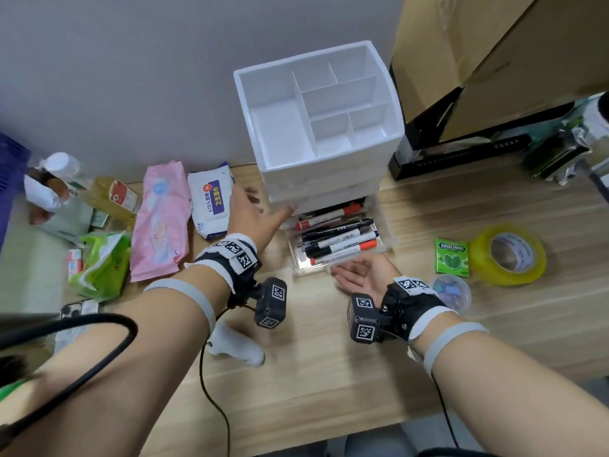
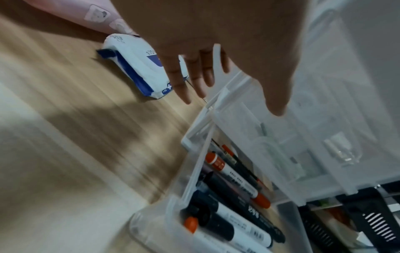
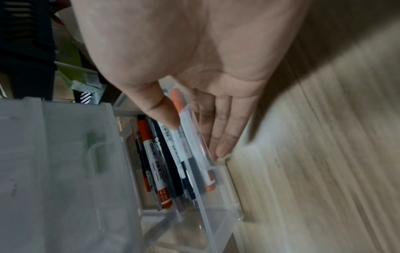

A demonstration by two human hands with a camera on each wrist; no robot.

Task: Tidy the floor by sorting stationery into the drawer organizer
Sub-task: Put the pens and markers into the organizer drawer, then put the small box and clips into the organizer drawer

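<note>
A white drawer organizer (image 1: 329, 179) stands on the wood floor against the wall, its top tray of compartments bare. Its clear bottom drawer (image 1: 385, 239) is pulled out and holds several markers and pens (image 1: 339, 239). My left hand (image 1: 257, 212) is spread at the organizer's left front corner, thumb tip touching the front. My right hand (image 1: 359, 275) lies palm up, straight fingers against the drawer's front wall. In the left wrist view the left hand (image 2: 216, 42) hovers by the organizer (image 2: 324, 102) above the markers (image 2: 233, 178). In the right wrist view the right hand (image 3: 205, 85) has its thumb over the markers (image 3: 151, 154).
Right of the drawer lie a green gum box (image 1: 452, 257), a yellow tape roll (image 1: 507, 255) and a clear round tub (image 1: 451, 291). To the left are a wipes pack (image 1: 211, 199), a pink pack (image 1: 161, 222), a green tissue pack (image 1: 105, 262) and a phone (image 1: 79, 311). Cardboard boxes (image 1: 494, 44) stand back right.
</note>
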